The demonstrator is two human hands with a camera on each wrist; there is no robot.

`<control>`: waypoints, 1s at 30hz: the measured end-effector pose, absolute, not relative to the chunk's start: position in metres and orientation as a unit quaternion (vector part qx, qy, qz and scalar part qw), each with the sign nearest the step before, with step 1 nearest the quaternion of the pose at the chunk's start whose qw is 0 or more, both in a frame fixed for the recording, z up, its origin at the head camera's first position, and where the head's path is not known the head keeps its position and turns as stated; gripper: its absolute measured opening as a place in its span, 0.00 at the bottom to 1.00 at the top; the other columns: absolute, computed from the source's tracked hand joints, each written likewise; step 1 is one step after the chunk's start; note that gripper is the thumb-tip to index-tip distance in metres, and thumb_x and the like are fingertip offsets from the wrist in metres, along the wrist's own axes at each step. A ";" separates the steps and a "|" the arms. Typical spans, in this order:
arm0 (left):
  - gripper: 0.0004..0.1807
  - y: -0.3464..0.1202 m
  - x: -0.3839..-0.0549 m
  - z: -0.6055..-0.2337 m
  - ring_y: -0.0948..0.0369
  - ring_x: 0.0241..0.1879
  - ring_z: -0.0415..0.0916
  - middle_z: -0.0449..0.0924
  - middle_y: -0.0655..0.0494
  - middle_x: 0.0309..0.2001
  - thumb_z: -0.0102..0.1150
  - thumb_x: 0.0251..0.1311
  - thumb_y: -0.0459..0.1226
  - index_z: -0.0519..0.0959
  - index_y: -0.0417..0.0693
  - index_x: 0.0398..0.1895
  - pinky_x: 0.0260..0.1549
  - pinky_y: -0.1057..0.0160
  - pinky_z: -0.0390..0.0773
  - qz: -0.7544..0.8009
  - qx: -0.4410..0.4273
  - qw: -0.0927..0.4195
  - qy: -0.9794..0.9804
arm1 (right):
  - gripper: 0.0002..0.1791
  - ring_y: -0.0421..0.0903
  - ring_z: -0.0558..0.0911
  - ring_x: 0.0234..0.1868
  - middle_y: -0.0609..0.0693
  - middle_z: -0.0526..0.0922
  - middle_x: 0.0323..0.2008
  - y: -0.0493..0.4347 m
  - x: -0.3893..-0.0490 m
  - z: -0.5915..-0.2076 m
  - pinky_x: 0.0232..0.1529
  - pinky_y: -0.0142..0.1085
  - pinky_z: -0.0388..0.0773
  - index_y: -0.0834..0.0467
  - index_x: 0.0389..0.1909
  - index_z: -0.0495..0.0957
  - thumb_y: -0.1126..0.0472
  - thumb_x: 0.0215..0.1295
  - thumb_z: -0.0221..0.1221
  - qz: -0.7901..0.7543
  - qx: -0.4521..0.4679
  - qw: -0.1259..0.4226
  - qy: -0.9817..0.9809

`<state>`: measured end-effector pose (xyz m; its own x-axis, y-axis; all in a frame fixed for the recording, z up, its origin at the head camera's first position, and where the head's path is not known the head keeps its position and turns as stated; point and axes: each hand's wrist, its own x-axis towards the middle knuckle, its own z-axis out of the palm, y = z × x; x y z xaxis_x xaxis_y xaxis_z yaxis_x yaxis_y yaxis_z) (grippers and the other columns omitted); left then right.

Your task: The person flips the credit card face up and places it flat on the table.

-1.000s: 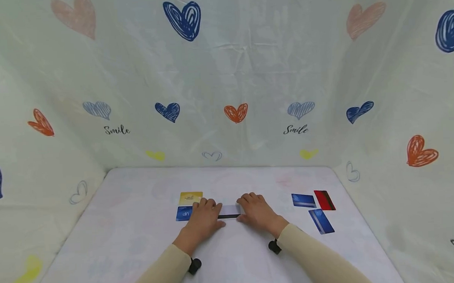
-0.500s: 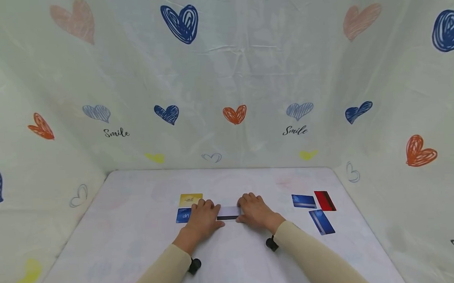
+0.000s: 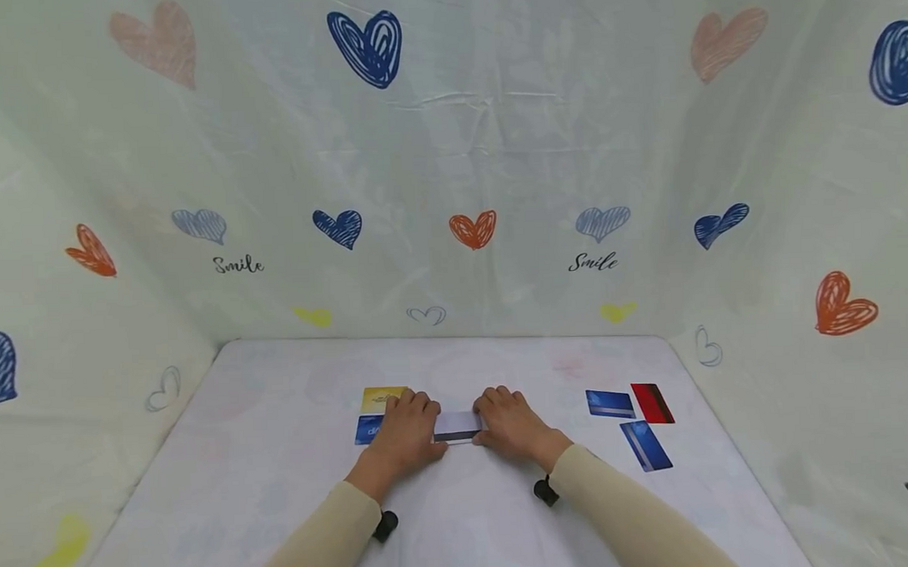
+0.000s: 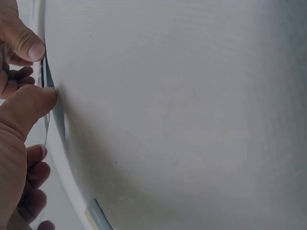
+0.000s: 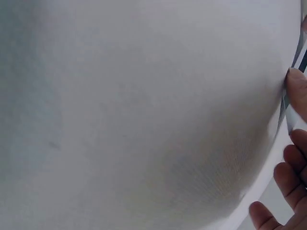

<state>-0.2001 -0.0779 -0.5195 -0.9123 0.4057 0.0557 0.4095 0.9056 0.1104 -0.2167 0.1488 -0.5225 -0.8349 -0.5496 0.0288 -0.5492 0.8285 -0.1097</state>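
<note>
In the head view, a pale card (image 3: 457, 423) with a dark stripe spans the gap between both hands at the middle of the table. My left hand (image 3: 405, 427) grips its left end, thumb at the near edge and fingers at the far edge. The right hand (image 3: 510, 422) pinches the other end in the same way. In the left wrist view the card (image 4: 44, 76) shows edge-on, close over the table. A blue card marked VIP (image 3: 367, 428) and a yellow card (image 3: 379, 398) lie beside my left hand, partly covered by it.
On the right of the white-covered table (image 3: 282, 506) lie two blue cards, one farther back (image 3: 611, 403) and one nearer (image 3: 646, 445), plus a red card (image 3: 652, 402). A curtain printed with hearts (image 3: 524, 147) surrounds the table.
A thin pale strip now shows below the card's dark stripe, along its near edge. Both hands keep their grip and hardly move; the head view shifts slightly.
</note>
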 end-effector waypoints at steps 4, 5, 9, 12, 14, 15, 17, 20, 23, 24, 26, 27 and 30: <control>0.34 -0.079 -0.201 -0.516 0.51 0.57 0.68 0.79 0.52 0.56 0.74 0.58 0.56 0.80 0.48 0.61 0.57 0.47 0.69 -0.047 -0.211 0.032 -0.976 | 0.32 0.48 0.76 0.53 0.49 0.80 0.52 0.149 -0.216 -0.522 0.54 0.46 0.75 0.57 0.59 0.79 0.42 0.62 0.74 -0.042 -0.300 -0.033 0.953; 0.34 -0.080 -0.201 -0.515 0.51 0.58 0.68 0.79 0.52 0.57 0.74 0.58 0.56 0.80 0.48 0.61 0.58 0.47 0.69 -0.049 -0.210 0.037 -0.976 | 0.32 0.48 0.77 0.53 0.49 0.80 0.52 0.149 -0.216 -0.522 0.54 0.46 0.75 0.57 0.59 0.79 0.42 0.61 0.74 -0.039 -0.302 -0.042 0.952; 0.34 -0.081 -0.202 -0.507 0.51 0.58 0.69 0.79 0.53 0.57 0.75 0.58 0.56 0.79 0.48 0.61 0.60 0.46 0.70 -0.054 -0.217 0.069 -0.972 | 0.31 0.48 0.76 0.51 0.48 0.81 0.51 0.148 -0.216 -0.520 0.53 0.45 0.76 0.57 0.58 0.80 0.43 0.61 0.74 -0.035 -0.308 -0.070 0.948; 0.34 -0.081 -0.202 -0.497 0.51 0.58 0.69 0.79 0.53 0.57 0.75 0.57 0.57 0.79 0.49 0.61 0.58 0.47 0.70 -0.060 -0.240 0.097 -0.964 | 0.31 0.47 0.77 0.51 0.49 0.81 0.51 0.147 -0.216 -0.518 0.51 0.44 0.76 0.57 0.58 0.80 0.43 0.62 0.74 -0.039 -0.311 -0.080 0.946; 0.34 -0.081 -0.202 -0.490 0.51 0.58 0.69 0.79 0.53 0.56 0.75 0.57 0.57 0.78 0.48 0.60 0.57 0.48 0.70 -0.070 -0.261 0.113 -0.956 | 0.30 0.48 0.77 0.50 0.49 0.81 0.51 0.147 -0.216 -0.516 0.50 0.44 0.78 0.58 0.58 0.79 0.44 0.62 0.74 -0.053 -0.316 -0.087 0.943; 0.34 -0.081 -0.202 -0.487 0.52 0.58 0.69 0.79 0.53 0.56 0.74 0.57 0.56 0.77 0.48 0.60 0.56 0.48 0.69 -0.072 -0.270 0.119 -0.953 | 0.30 0.48 0.77 0.51 0.50 0.81 0.52 0.146 -0.215 -0.515 0.50 0.44 0.78 0.58 0.58 0.79 0.45 0.63 0.74 -0.064 -0.318 -0.086 0.942; 0.33 -0.081 -0.201 -0.480 0.52 0.58 0.69 0.78 0.53 0.56 0.74 0.58 0.55 0.76 0.48 0.60 0.56 0.49 0.69 -0.081 -0.284 0.125 -0.947 | 0.30 0.48 0.77 0.52 0.50 0.80 0.53 0.145 -0.214 -0.513 0.52 0.45 0.79 0.58 0.59 0.78 0.47 0.64 0.74 -0.090 -0.319 -0.084 0.940; 0.33 -0.081 -0.199 -0.471 0.52 0.58 0.69 0.78 0.53 0.56 0.74 0.58 0.53 0.75 0.47 0.61 0.57 0.49 0.69 -0.090 -0.292 0.122 -0.944 | 0.29 0.49 0.77 0.53 0.50 0.80 0.54 0.143 -0.213 -0.510 0.55 0.46 0.80 0.58 0.61 0.78 0.48 0.65 0.74 -0.131 -0.313 -0.074 0.938; 0.34 -0.080 -0.197 -0.465 0.51 0.59 0.69 0.78 0.53 0.58 0.75 0.58 0.52 0.75 0.47 0.63 0.59 0.49 0.69 -0.101 -0.294 0.112 -0.944 | 0.30 0.48 0.77 0.55 0.49 0.81 0.55 0.142 -0.212 -0.508 0.58 0.46 0.79 0.58 0.62 0.79 0.48 0.65 0.73 -0.157 -0.304 -0.061 0.938; 0.35 -0.080 -0.197 -0.464 0.51 0.60 0.69 0.78 0.52 0.59 0.75 0.58 0.52 0.75 0.47 0.64 0.59 0.48 0.69 -0.105 -0.294 0.109 -0.944 | 0.30 0.48 0.77 0.55 0.50 0.81 0.56 0.142 -0.212 -0.507 0.59 0.46 0.79 0.58 0.62 0.79 0.48 0.65 0.73 -0.167 -0.302 -0.056 0.937; 0.40 -0.079 -0.196 -0.463 0.50 0.61 0.68 0.78 0.51 0.61 0.76 0.58 0.53 0.72 0.46 0.69 0.61 0.47 0.70 -0.112 -0.290 0.103 -0.945 | 0.30 0.49 0.77 0.57 0.50 0.81 0.57 0.142 -0.211 -0.507 0.61 0.47 0.78 0.59 0.63 0.78 0.49 0.66 0.73 -0.189 -0.295 -0.047 0.935; 0.42 -0.078 -0.197 -0.462 0.50 0.61 0.68 0.77 0.50 0.61 0.75 0.58 0.55 0.71 0.46 0.71 0.62 0.46 0.70 -0.111 -0.286 0.101 -0.946 | 0.30 0.49 0.78 0.58 0.51 0.81 0.57 0.142 -0.211 -0.507 0.62 0.47 0.78 0.59 0.63 0.78 0.50 0.66 0.73 -0.201 -0.294 -0.047 0.933; 0.49 -0.078 -0.197 -0.463 0.48 0.62 0.68 0.78 0.48 0.62 0.76 0.58 0.58 0.67 0.45 0.76 0.63 0.45 0.70 -0.104 -0.269 0.096 -0.953 | 0.30 0.50 0.77 0.60 0.52 0.80 0.58 0.142 -0.209 -0.506 0.64 0.47 0.78 0.58 0.65 0.76 0.53 0.67 0.73 -0.234 -0.286 -0.043 0.928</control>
